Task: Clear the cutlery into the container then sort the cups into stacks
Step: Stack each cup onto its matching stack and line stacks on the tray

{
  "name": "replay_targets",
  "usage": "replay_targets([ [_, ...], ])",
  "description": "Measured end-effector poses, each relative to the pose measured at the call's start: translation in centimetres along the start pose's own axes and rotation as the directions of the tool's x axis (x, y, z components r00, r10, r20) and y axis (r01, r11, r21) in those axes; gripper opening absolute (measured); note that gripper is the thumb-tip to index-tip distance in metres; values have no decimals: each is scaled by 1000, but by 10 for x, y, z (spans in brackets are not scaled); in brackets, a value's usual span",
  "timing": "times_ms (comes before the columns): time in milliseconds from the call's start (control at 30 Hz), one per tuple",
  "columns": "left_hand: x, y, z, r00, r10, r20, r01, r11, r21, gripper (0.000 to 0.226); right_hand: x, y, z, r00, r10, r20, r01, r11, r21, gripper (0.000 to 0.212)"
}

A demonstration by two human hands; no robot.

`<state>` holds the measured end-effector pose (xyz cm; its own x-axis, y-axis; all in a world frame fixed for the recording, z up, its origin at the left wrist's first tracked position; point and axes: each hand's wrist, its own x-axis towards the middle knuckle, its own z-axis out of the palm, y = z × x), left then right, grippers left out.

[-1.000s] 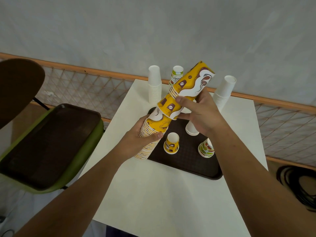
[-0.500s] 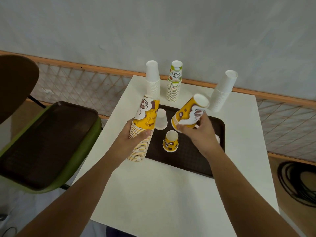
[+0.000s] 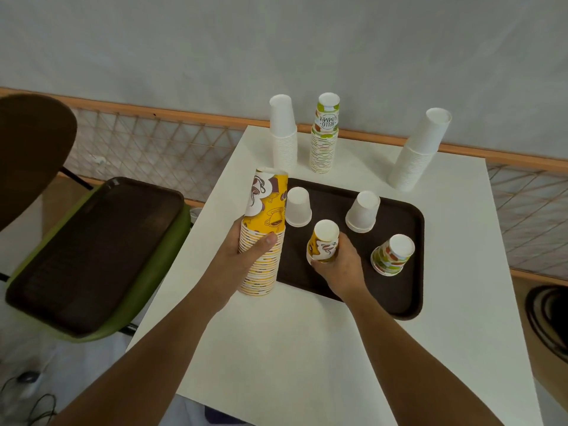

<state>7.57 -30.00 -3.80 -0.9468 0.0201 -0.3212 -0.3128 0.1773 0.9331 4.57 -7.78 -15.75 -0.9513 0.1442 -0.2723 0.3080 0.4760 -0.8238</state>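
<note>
Left grip (image 3: 246,256) was curled round a tall yellow stack (image 3: 264,210) of upturned cups, thumb across its front. The stack stood on the white surface (image 3: 307,348) at the nine o'clock edge of a brown tray (image 3: 399,290).

Right grip (image 3: 341,269) was closed around a short yellow cup (image 3: 324,244), bottom up, near the tray's centre. Fingers hid its rim, so how many cups were nested there could not be told.

Also on the tray were a white cup (image 3: 298,207) at eleven o'clock, a short white stack (image 3: 362,212) at one o'clock and green-and-brown cups (image 3: 392,255) at three o'clock.

Beyond the tray at twelve o'clock, a green stack (image 3: 325,139) read "HELLO SUMMER", printed upside down. A plain white stack (image 3: 282,133) stood just beside it, and a leaning white stack (image 3: 419,149) stood at two o'clock.

The yellow cups bore coffee-cup drawings; any lettering was too small to make out.

At the surface's nine o'clock, a second tray (image 3: 92,256) lay on a green chair (image 3: 147,290). At three o'clock, the frame edge cut off a dark coil (image 3: 550,315).
</note>
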Motion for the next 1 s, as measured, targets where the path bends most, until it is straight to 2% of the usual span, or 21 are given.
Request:
replay_targets([
  [300,-1,-6,9,999,-28,42,29,999,-36,57,13,11,4,999,40,12,-39,994,-99,85],
  [467,-6,3,13,998,-16,56,19,999,-48,55,8,3,-7,993,100,67,-92,989,-112,112],
  [533,-5,5,12,998,-28,54,30,998,-48,54,-5,-9,-19,998,62,-33,-66,988,-138,103],
  [633,-5,7,12,996,-61,72,65,997,-47,66,-34,-42,-37,948,-142,-286,103,984,-148,76],
  [700,-7,11,13,992,-71,105,76,996,-43,78,-49,-71,-48,919,-236,-315,233,971,-47,64],
  [733,-8,13,14,989,-71,130,77,996,-45,82,-54,-87,-55,937,-256,-240,268,963,20,60],
  [800,-10,15,15,981,-68,182,78,996,-49,86,-60,-118,-66,956,-280,87,268,955,130,50],
  [867,-13,16,18,975,-62,214,74,996,-50,82,-63,-136,-72,874,-295,387,239,953,187,43],
  [900,-13,17,19,974,-54,219,65,997,-43,79,-64,-140,-73,843,-312,438,262,950,172,44],
  [1000,-15,19,21,980,-26,199,30,999,-18,67,-61,-140,-72,843,-335,420,327,940,94,54],
])
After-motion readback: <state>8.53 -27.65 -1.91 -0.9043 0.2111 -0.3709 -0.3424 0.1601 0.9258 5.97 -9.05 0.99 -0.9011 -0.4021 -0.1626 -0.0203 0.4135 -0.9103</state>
